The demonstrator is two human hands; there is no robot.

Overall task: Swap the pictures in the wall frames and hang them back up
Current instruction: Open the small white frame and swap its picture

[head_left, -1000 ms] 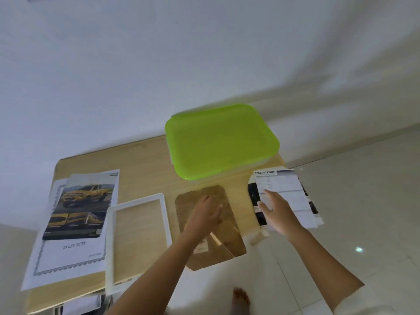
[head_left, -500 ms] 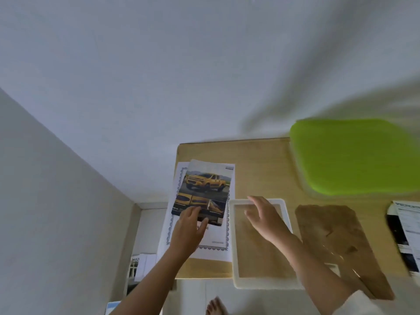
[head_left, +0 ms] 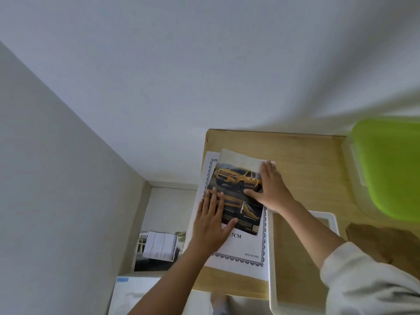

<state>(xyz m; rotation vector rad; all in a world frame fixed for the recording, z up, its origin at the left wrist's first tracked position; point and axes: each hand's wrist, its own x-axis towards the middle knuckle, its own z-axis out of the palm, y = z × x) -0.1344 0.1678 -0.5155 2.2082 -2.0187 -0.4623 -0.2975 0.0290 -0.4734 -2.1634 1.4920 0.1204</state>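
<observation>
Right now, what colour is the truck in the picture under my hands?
Yellow. The truck on the picture shows best in the head view.

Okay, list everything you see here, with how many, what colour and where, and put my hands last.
table: one, light wood, against the white wall
car picture: one, yellow truck print, on the white sheet
bordered sheet: one, white, table's left part
frame: one, white, empty, right of the sheet
backing board: one, brown, table's right edge
lid: one, lime green, far right
leaflets: a few, on the floor, left of the table
left hand: flat on the picture's lower left
right hand: flat on its right side
</observation>
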